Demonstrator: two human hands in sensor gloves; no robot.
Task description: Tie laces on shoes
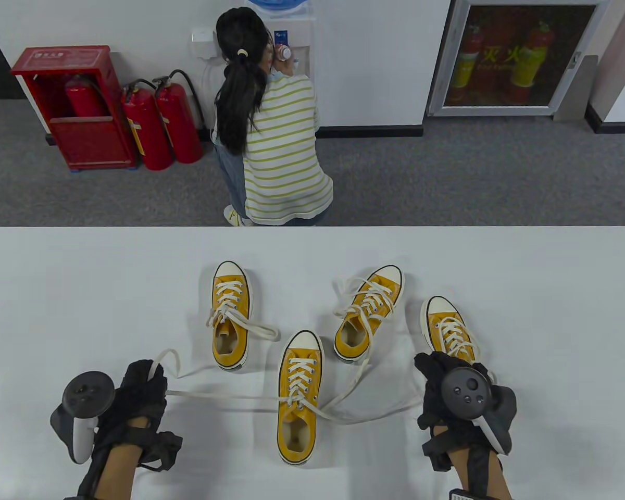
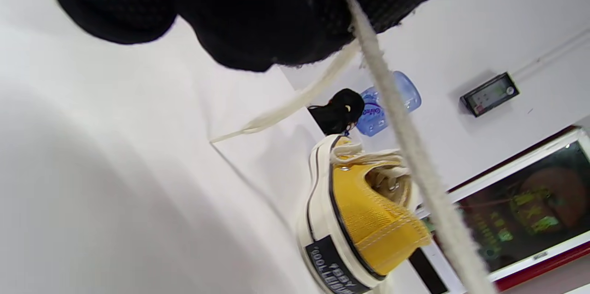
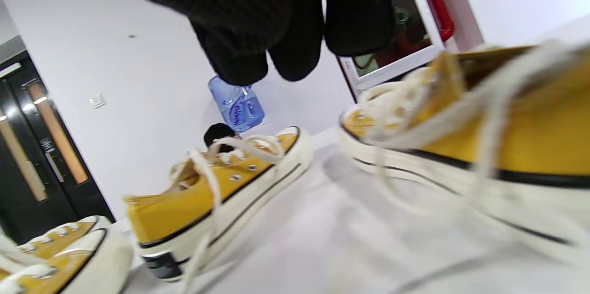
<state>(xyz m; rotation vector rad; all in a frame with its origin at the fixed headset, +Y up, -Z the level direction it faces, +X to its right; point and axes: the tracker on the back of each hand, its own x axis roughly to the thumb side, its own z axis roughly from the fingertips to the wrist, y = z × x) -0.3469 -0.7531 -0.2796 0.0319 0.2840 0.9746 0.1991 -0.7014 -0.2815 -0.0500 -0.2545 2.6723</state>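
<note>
Two lace ends of the middle shoe (image 1: pixel 299 398) run out to 9 and 3 o'clock: left hand (image 1: pixel 140 390) grips one; right hand (image 1: pixel 442 388) seems closed on the other, grip unclear.

Four yellow shoes sit on the white surface (image 1: pixel 57 291). The nearest shoe (image 1: pixel 298 398) lies between the two hands, toe pointing away. Its laces are drawn out sideways: the left lace (image 1: pixel 224 396) runs to the left hand (image 1: pixel 140 396), whose fingers (image 1: pixel 151 372) grip it, a loose end curling just beyond them. The right lace (image 1: pixel 375 409) stretches toward the right hand (image 1: pixel 448 401). Just beyond the right fingers (image 1: pixel 437 364) stands another shoe (image 1: pixel 448 328), partly hidden by them. Two more shoes (image 1: pixel 231 315) (image 1: pixel 369 312) lie farther out, laces loose. Past the surface a woman (image 1: pixel 271 130) in a striped top crouches at a water dispenser (image 1: pixel 291 31), near red extinguishers (image 1: pixel 161 125).
</note>
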